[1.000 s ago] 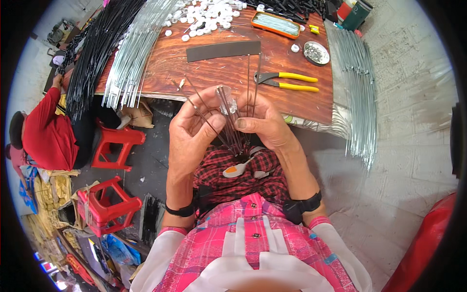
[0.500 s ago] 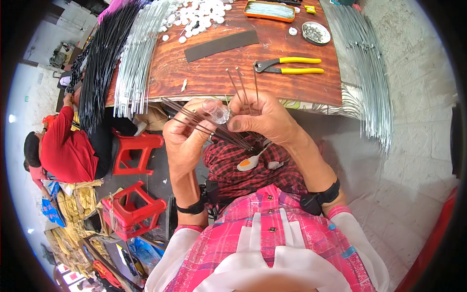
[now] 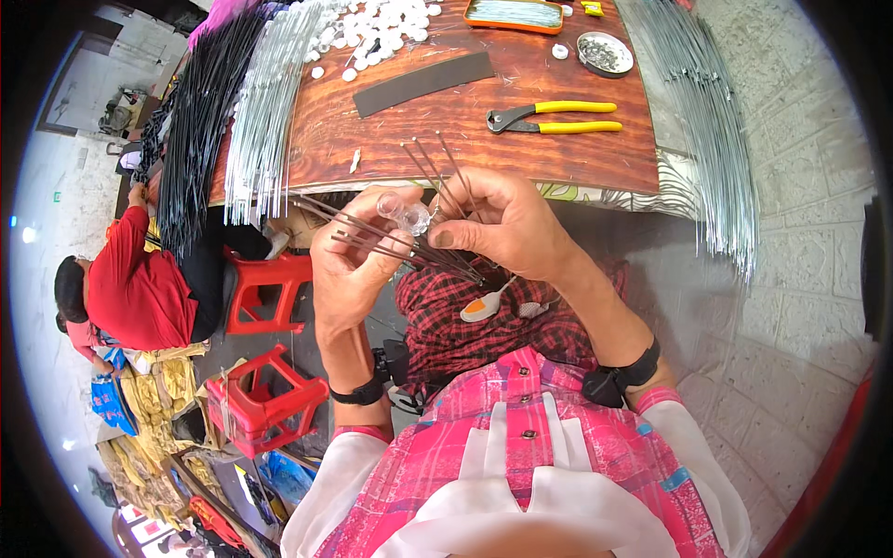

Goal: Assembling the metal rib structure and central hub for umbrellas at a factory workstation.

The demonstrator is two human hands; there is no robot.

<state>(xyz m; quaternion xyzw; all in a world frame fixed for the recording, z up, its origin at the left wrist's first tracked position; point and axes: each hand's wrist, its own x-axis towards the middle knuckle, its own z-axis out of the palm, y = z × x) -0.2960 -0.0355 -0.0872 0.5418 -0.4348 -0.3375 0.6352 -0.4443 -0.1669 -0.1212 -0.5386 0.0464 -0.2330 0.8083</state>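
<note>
My left hand (image 3: 349, 265) is closed round a bundle of thin dark rods (image 3: 349, 219) whose ends jut out to its left. Between its thumb and fingers it also holds a small clear plastic piece (image 3: 404, 215) with a round end. Close beside it, my right hand (image 3: 502, 223) pinches at the edge of the clear piece. Several thin rods (image 3: 430, 167) poke up from among the right fingers; what its fingertips grip is partly hidden. Below, the other rod ends point down over my lap, next to a spoon-shaped white thing with an orange patch (image 3: 479, 307).
On the wooden table (image 3: 577, 167) ahead lie yellow-handled pincers (image 3: 556, 118), a dark flat strip (image 3: 423, 84), white round caps (image 3: 372, 37), a tin (image 3: 516, 14) and a round dish (image 3: 605, 54). Wire bundles (image 3: 702, 121) overhang both sides. Red stools (image 3: 265, 400) and a seated person (image 3: 139, 288) are leftward.
The rods rising from my right hand now lean further left. Both hands remain together around the clear piece, and the whole view has shifted slightly.
</note>
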